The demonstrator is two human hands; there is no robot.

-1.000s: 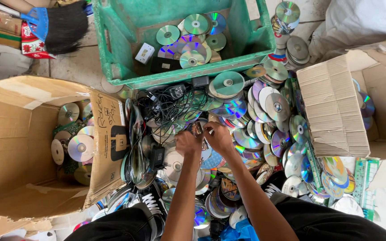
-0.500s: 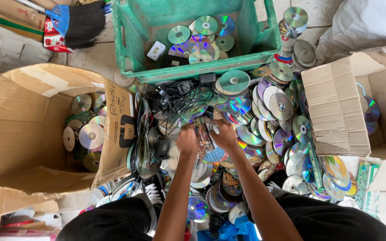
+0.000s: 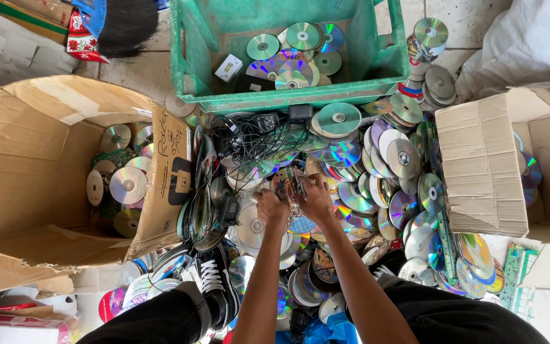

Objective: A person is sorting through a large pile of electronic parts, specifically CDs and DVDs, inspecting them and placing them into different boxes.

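Since a second ago both hands have stayed together over the heap, the left hand [image 3: 270,207] and right hand [image 3: 316,199] now pinching one shiny, printed round disc [image 3: 288,183] between them. Around them lie too many loose silver discs [image 3: 389,156] to count and one tangle of black cables [image 3: 256,137]. Beyond stand one green plastic crate [image 3: 189,57] and two brown cardboard boxes [image 3: 27,165], one either side.

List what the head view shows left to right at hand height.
Cardboard box of discs → tangle of black cables → left hand → right hand, both on one disc → spread of loose discs → cardboard flap.
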